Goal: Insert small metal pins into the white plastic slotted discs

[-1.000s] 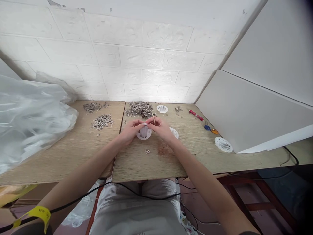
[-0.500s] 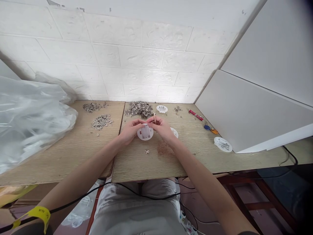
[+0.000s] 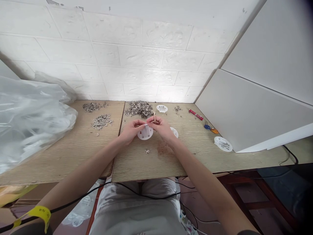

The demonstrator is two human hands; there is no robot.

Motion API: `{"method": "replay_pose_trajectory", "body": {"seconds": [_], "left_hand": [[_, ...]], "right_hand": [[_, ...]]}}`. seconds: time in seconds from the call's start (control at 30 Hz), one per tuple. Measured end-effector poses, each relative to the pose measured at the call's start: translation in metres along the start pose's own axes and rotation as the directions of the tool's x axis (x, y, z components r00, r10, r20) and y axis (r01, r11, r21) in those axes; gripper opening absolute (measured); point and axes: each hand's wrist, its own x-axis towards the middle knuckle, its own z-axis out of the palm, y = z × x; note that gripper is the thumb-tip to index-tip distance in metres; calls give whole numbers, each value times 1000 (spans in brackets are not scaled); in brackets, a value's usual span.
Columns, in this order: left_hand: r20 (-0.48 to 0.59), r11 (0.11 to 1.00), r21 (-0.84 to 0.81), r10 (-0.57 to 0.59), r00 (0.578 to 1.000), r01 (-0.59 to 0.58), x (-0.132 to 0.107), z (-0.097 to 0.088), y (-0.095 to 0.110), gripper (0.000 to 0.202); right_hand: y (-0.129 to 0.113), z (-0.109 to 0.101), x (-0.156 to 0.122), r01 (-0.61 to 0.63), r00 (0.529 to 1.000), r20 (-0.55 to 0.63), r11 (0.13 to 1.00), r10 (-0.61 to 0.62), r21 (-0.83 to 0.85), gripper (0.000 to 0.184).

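Observation:
Over the middle of the table, a round white plastic battery holder [image 3: 145,133] with slots is tilted up. My left hand [image 3: 132,130] grips its left upper edge between thumb and fingers. At its top right edge, the thumb and fingertips of my right hand [image 3: 161,129] are pressed together on it. A thin beige stick [image 3: 154,117] stands up between the right fingers. Whatever small part sits under the fingertips is hidden. Small metal contact pieces [image 3: 147,151] lie on the table just below the hands. Another white round holder [image 3: 174,132] is partly hidden behind my right hand.
Behind the hands is a heap of metal pieces [image 3: 140,109], with a smaller pile [image 3: 102,121] to the left. More white holders [image 3: 161,108] [image 3: 223,144], a red pen-like tool [image 3: 195,114] and blue-and-orange handles [image 3: 211,129] lie right. A plastic bag [image 3: 34,117] covers the left.
The white holder has tilted a little, so its slots show more plainly. Both hands stay in nearly the same place, fingertips still at its top edge.

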Motion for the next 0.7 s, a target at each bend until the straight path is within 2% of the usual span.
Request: {"method": "replay_pose_trajectory", "body": {"seconds": [0.17, 0.33, 0.5, 0.6, 0.67, 0.7], "left_hand": [[49, 998, 59, 36, 998, -39, 0, 0, -4, 38], [-11, 997, 8, 72, 997, -72, -2, 1, -6, 49], [-36, 995, 31, 92, 995, -91, -3, 3, -4, 45], [-70, 997, -77, 13, 997, -19, -2, 1, 4, 46], [-2, 969, -243, -39, 999, 37, -2, -1, 10, 44], [51, 945, -324, -29, 998, 44, -2, -2, 13, 43]], "right_hand": [[-2, 3, -2, 15, 1000, 7, 1000, -15, -17, 17], [-1, 5, -2, 41, 998, 39, 999, -41, -7, 17], [2, 6, -1, 62, 996, 59, 998, -62, 5, 15], [4, 4, 2, 36, 999, -10, 998, -36, 58, 14], [6, 1, 6, -6, 996, -87, 980, 24, 201, 16], [8, -1, 8, -24, 990, -123, 957, 62, 288, 18]]}}
